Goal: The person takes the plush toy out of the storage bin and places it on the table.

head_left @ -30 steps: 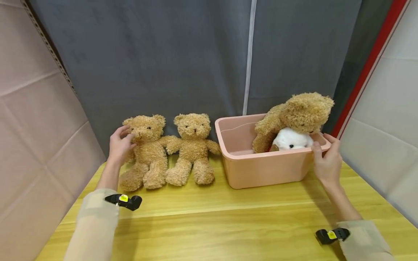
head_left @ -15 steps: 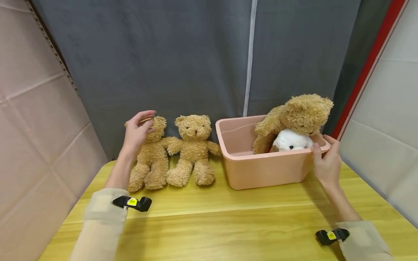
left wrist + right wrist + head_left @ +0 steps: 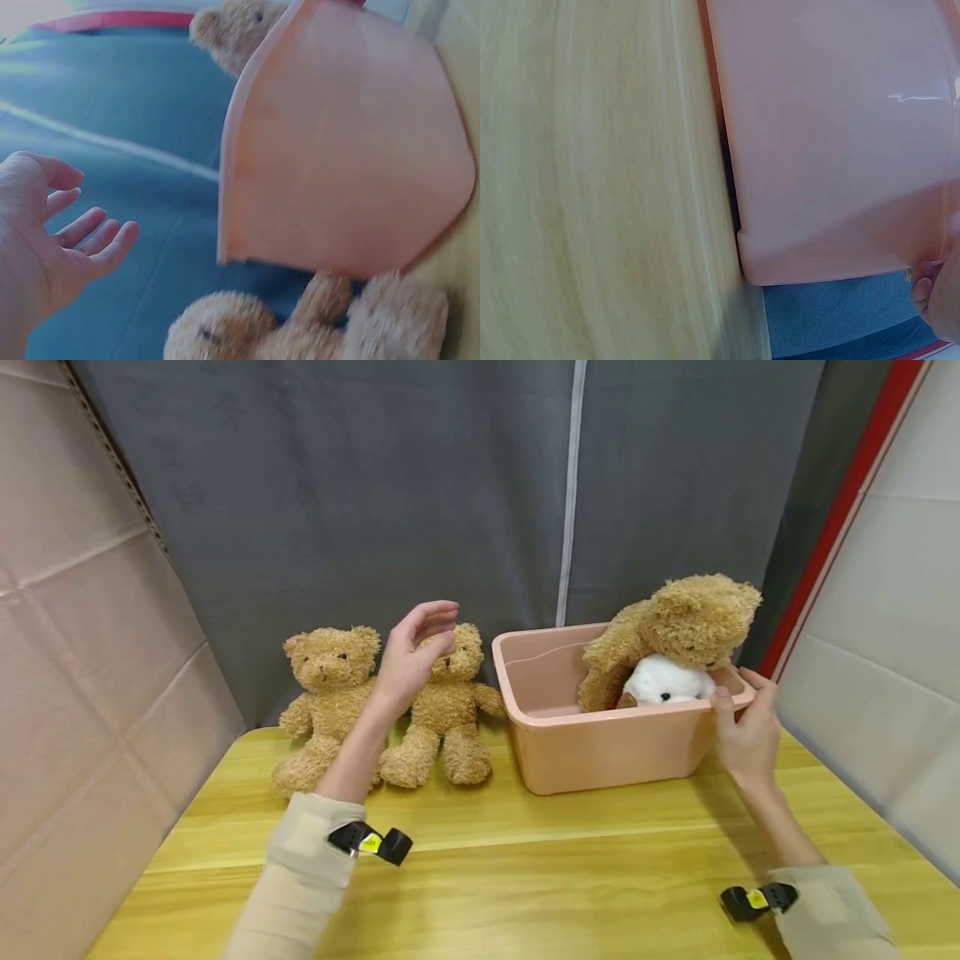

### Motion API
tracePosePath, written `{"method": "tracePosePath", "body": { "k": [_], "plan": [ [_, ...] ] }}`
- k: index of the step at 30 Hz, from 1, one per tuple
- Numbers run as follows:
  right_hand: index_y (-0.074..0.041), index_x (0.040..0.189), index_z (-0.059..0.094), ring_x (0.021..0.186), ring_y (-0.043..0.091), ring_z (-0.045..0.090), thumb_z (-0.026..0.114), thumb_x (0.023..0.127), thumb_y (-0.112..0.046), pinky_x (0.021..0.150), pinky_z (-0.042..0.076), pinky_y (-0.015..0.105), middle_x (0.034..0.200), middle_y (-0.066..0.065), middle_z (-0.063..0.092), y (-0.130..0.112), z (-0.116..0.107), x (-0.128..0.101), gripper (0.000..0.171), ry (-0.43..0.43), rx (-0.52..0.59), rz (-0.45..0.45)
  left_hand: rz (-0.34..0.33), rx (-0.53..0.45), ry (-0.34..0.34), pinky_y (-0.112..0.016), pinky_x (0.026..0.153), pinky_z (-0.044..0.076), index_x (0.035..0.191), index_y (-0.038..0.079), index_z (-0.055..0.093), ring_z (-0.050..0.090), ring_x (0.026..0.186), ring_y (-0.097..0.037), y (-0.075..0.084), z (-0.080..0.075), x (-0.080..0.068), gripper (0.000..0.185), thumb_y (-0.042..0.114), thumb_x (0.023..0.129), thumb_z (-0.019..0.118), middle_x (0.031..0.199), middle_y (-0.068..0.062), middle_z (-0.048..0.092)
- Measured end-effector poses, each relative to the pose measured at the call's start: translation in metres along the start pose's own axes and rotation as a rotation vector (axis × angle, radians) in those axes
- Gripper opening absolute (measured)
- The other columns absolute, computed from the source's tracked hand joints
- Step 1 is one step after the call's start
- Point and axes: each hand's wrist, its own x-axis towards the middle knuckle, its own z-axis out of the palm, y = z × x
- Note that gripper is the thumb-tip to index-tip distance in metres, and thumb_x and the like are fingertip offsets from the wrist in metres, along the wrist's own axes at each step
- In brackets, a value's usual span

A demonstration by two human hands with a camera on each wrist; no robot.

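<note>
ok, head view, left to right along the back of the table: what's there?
Left teddy bear → left hand, raised in front of the second teddy bear → pink bin, holding a big teddy bear and a white plush → right hand on the bin's rim.

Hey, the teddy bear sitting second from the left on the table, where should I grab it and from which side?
Grip the second bear round its torso from the front. It sits upright facing you, back against the grey curtain, and the open left hand hovers by its head.
</note>
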Motion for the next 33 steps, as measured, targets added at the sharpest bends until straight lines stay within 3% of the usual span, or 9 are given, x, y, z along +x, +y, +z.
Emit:
{"method": "tracePosePath", "body": {
  "k": [6, 11, 19, 23, 27, 30, 33],
  "plan": [
    [0.003, 0.142, 0.045, 0.095, 0.022, 0.053, 0.054, 0.098, -0.032, 0.076, 0.032, 0.015, 0.131, 0.026, 0.060, -0.001, 0.000, 0.002, 0.057, -0.003, 0.005, -0.007, 0.068, 0.003, -0.046, -0.041, 0.100, 0.049, 0.137, -0.002, 0.054, 0.057, 0.121, -0.029, -0.001, 0.044, 0.001, 0.040, -0.001, 0.097, 0.059, 0.131, -0.019, 0.058],
    [0.004, 0.142, 0.045, 0.100, 0.035, 0.055, 0.054, 0.098, -0.031, 0.076, 0.031, 0.015, 0.132, 0.027, 0.059, -0.001, -0.002, 0.002, 0.057, -0.002, 0.005, 0.001, 0.067, -0.054, -0.088, -0.037, 0.104, 0.047, 0.137, -0.004, 0.051, 0.058, 0.121, -0.032, -0.007, 0.081, -0.001, 0.042, -0.005, 0.095, 0.059, 0.130, -0.021, 0.058],
    [0.005, 0.141, 0.045, 0.081, 0.001, 0.043, 0.052, 0.098, -0.032, 0.070, 0.033, 0.027, 0.123, 0.031, 0.061, 0.000, -0.003, 0.002, 0.057, -0.004, -0.016, -0.005, 0.086, -0.082, -0.133, -0.035, 0.105, 0.046, 0.139, -0.001, 0.050, 0.057, 0.123, -0.031, -0.007, 0.130, 0.002, 0.047, -0.001, 0.094, 0.064, 0.133, -0.020, 0.057],
    [0.005, 0.141, 0.045, 0.082, 0.012, 0.048, 0.052, 0.098, -0.032, 0.070, 0.033, 0.027, 0.122, 0.031, 0.061, 0.000, -0.003, 0.003, 0.058, -0.010, -0.013, -0.002, 0.070, -0.079, -0.172, -0.030, 0.099, 0.050, 0.142, 0.002, 0.050, 0.057, 0.123, -0.025, 0.000, 0.153, 0.012, 0.050, 0.002, 0.094, 0.065, 0.133, -0.016, 0.056],
    [0.004, 0.142, 0.044, 0.092, 0.033, 0.053, 0.052, 0.098, -0.033, 0.072, 0.033, 0.024, 0.129, 0.029, 0.059, 0.000, -0.002, 0.004, 0.058, -0.008, -0.005, 0.003, 0.096, 0.037, -0.209, -0.027, 0.094, 0.051, 0.144, 0.007, 0.050, 0.055, 0.123, -0.026, 0.008, 0.175, 0.025, 0.053, 0.010, 0.094, 0.067, 0.135, -0.013, 0.054],
    [0.004, 0.142, 0.044, 0.101, 0.041, 0.055, 0.052, 0.098, -0.035, 0.075, 0.034, 0.024, 0.131, 0.030, 0.058, 0.000, -0.002, 0.003, 0.059, -0.013, -0.004, 0.010, 0.129, 0.177, -0.249, -0.026, 0.101, 0.044, 0.148, 0.012, 0.047, 0.049, 0.132, -0.023, 0.013, 0.188, 0.033, 0.059, 0.017, 0.094, 0.068, 0.145, -0.010, 0.048],
    [0.003, 0.142, 0.044, 0.106, 0.044, 0.056, 0.052, 0.099, -0.036, 0.080, 0.038, 0.031, 0.132, 0.029, 0.057, 0.001, -0.001, 0.002, 0.059, -0.018, 0.001, 0.011, 0.173, 0.318, -0.299, -0.024, 0.112, 0.030, 0.154, 0.015, 0.041, 0.034, 0.142, -0.014, 0.021, 0.196, 0.040, 0.065, 0.022, 0.094, 0.067, 0.157, -0.004, 0.037]
  ]
}}
